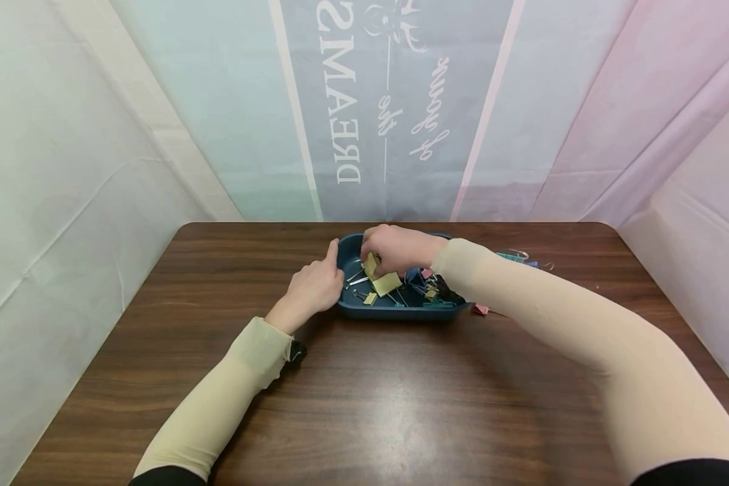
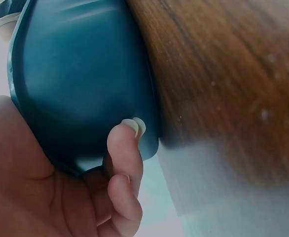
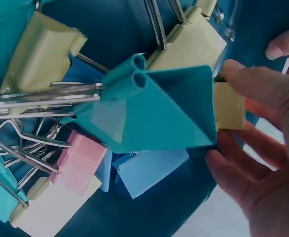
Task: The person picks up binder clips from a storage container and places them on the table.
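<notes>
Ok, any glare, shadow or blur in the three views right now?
Head: bright glare on the near part of the table, soft shadow below the right arm; left wrist: dim, with the wood grain blurring toward the bottom; right wrist: also dim, though the large teal clip has fairly crisp edges.

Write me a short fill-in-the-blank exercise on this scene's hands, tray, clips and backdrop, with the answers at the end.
1. The left hand holds the tray at its ____ end.
2. The held clip, at the right hand's fingertips, is coloured ____.
3. Beyond the tray's right end, a pink clip lies directly on the wooden ____.
4. The large capitals on the cloth spell, mirrored, the word ____.

Answers: left; yellow; table; DREAMS.
</notes>
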`<state>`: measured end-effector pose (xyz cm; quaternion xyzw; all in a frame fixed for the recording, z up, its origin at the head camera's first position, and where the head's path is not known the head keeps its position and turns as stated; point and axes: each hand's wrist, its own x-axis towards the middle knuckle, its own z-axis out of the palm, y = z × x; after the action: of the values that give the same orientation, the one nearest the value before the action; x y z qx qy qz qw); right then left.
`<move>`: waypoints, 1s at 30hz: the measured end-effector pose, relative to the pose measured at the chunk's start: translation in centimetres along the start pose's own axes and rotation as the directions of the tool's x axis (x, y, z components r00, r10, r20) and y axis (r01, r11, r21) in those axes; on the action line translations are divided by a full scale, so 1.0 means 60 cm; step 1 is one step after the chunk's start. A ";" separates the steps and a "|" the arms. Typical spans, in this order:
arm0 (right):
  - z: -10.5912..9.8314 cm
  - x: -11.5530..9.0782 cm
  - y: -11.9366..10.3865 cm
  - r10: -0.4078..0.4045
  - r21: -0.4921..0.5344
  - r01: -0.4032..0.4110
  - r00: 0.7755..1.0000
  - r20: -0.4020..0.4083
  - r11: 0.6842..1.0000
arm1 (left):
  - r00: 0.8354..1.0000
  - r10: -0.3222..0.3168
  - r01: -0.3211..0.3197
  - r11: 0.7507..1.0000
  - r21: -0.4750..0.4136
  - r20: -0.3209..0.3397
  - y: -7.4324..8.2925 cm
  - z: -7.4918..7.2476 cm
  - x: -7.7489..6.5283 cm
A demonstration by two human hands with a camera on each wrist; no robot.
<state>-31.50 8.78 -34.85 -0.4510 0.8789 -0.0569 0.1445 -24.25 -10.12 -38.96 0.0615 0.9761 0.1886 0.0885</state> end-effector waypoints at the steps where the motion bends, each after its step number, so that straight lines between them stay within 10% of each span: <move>1: -0.001 -0.002 0.001 -0.011 0.015 0.011 1.000 -0.022 1.000 | 1.000 0.000 0.000 1.000 0.001 0.002 0.000 0.000 0.000; 17: -0.030 -0.071 -0.002 -0.087 0.119 0.133 0.939 -0.333 0.984 | 1.000 -0.006 0.006 1.000 0.001 0.022 0.001 0.001 0.000; 30: -0.024 -0.210 0.075 0.080 0.127 -0.031 0.911 -0.405 0.991 | 1.000 -0.008 0.008 1.000 -0.001 -0.007 0.000 0.001 -0.002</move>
<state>-28.50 21.55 -31.95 -0.3944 0.8973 -0.1974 -0.0149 -24.13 -10.12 -39.00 0.0569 0.9766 0.1887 0.0856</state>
